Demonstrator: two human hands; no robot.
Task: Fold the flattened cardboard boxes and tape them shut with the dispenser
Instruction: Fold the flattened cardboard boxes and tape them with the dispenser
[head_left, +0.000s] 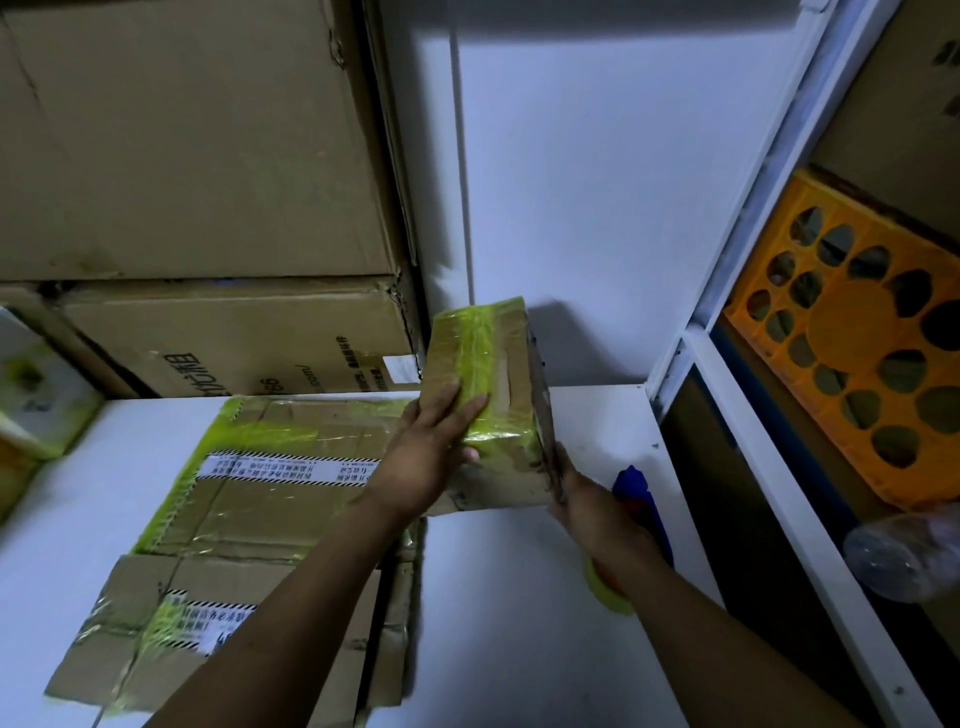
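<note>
A small cardboard box, wrapped with yellow-green tape, is held tilted above the white table. My left hand lies on its top with straight fingers, thumb tucked under the near edge. My right hand presses straight fingers against the box's right side. A blue tape dispenser with a yellow-green roll lies under my right wrist; whether the hand touches it is hidden. Flattened taped boxes are stacked on the table at left, under my left forearm.
Large brown cartons are stacked at the back left against the wall. A white-and-yellow box sits at the far left. A white shelf frame at right holds an orange crate and a clear plastic bottle.
</note>
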